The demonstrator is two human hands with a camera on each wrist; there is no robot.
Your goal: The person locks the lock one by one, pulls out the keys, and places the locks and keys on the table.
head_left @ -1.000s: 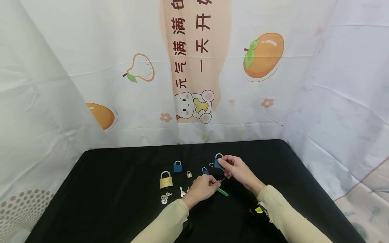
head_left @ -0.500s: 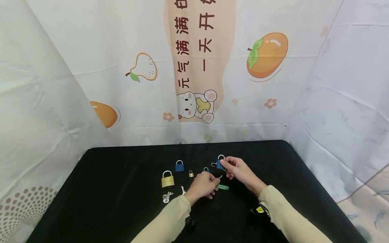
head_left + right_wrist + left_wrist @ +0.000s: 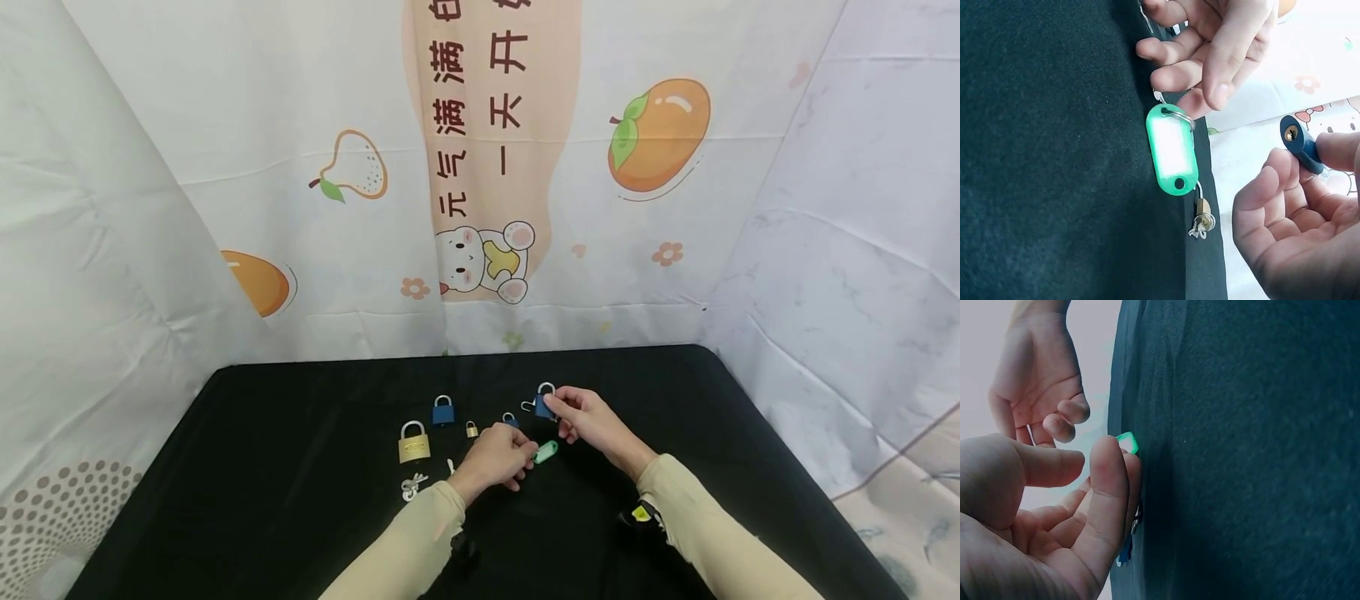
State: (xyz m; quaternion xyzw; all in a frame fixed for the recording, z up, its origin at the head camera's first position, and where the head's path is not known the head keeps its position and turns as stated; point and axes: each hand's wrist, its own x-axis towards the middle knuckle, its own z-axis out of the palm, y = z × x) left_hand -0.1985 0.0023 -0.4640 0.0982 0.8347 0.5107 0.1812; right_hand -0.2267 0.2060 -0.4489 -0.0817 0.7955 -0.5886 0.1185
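Note:
My right hand [image 3: 596, 421] pinches a blue padlock [image 3: 543, 406] upright between thumb and fingers. Its brass keyhole [image 3: 1292, 132] faces the right wrist camera. To its left, my left hand [image 3: 495, 458] has its fingertips at the metal ring [image 3: 1180, 117] of a green key tag [image 3: 545, 452] with a white label. The tag sticks out past the fingertips toward the right hand, and a bit of silver key [image 3: 1159, 95] shows by the ring; the rest is hidden by the fingers. In the left wrist view, the left thumb [image 3: 1054, 467] lies close to the index finger.
A large brass padlock [image 3: 414, 448], a blue padlock [image 3: 443, 412] and a small brass one [image 3: 472, 430] stand left of the hands. Loose keys [image 3: 413, 486] lie in front. Another blue padlock [image 3: 511, 419] is partly behind the left hand; a small open padlock [image 3: 1204, 211] holds keys.
The green tag has turned and tilted upward beside the left fingers. A key that earlier stuck out from those fingers is now hidden in the head view. The right hand keeps its hold on the blue padlock.

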